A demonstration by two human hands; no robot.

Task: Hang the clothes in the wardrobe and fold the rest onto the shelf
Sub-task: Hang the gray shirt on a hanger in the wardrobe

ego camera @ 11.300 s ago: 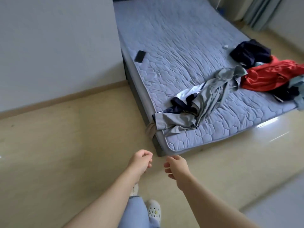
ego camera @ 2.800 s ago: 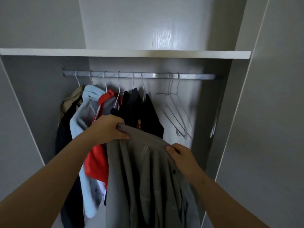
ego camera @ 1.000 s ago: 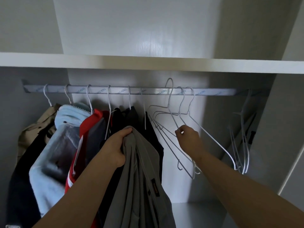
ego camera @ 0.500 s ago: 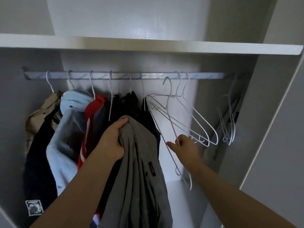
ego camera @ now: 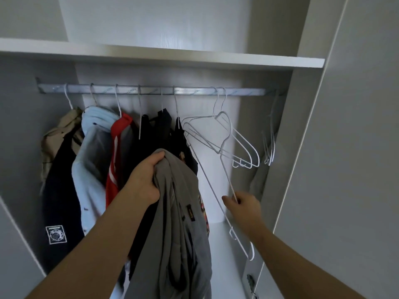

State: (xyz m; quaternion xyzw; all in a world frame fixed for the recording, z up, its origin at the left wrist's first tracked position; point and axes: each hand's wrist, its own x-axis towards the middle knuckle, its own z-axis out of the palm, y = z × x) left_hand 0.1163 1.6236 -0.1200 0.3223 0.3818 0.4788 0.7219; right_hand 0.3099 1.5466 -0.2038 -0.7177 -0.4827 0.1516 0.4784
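Wardrobe (ego camera: 302,147) rail (ego camera: 151,91) is crowded at left, with spare hangers (ego camera: 244,147) at right. Left hand (ego camera: 144,182) grips the grey shirt (ego camera: 183,223) bunched at its top, near the middle — held high, likely ready for dressing. Right hand (ego camera: 244,206) pinches a wire hanger (ego camera: 227,175), its hook below the rail.

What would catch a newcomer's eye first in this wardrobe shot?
The left hand gripping a bunched gray garment at centre, in front of dark hung clothes. Right of it, the right hand pinches a white wire hanger whose hook sits below the rail. At the rail's left hang a light-blue top and a red garment.
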